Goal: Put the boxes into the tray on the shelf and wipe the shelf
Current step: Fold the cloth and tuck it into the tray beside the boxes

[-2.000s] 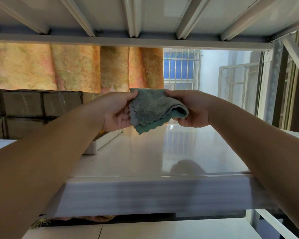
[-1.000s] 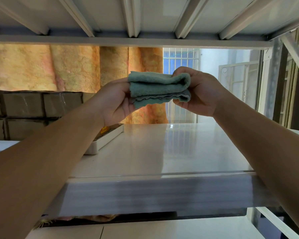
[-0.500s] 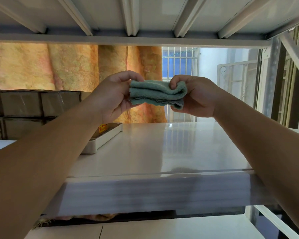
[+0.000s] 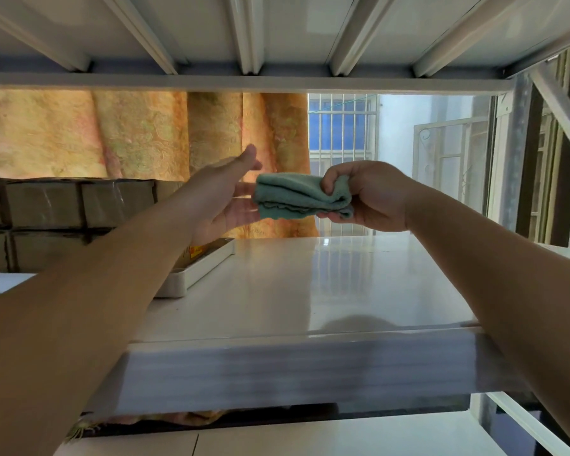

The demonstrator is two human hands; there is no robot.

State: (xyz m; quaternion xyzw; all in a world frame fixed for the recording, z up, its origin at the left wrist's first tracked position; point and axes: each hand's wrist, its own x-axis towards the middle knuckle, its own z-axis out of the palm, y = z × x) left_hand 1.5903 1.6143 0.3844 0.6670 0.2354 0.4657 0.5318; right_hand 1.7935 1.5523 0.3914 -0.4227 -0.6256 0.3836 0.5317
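The white shelf (image 4: 326, 291) has its thick front edge nearest the camera, and the ribbed underside of the upper shelf (image 4: 244, 34) close overhead. One white tray (image 4: 208, 263) sits at the left. From the tray's right wall the glossy surface runs to the shelf's right edge, and both hands hover above that stretch.

Brown cardboard boxes (image 4: 43, 202) stand in the tray, stacked two rows high. At least four faces show above and two below, before the left forearm covers the rest.

One folded green cloth (image 4: 297, 195) hangs in the air. The right hand (image 4: 366, 197) pinches its right end between curled fingers and thumb. The left hand (image 4: 226, 199) is spread flat with straight fingers at the cloth's left end, gripping nothing; whether it touches the cloth is unclear.
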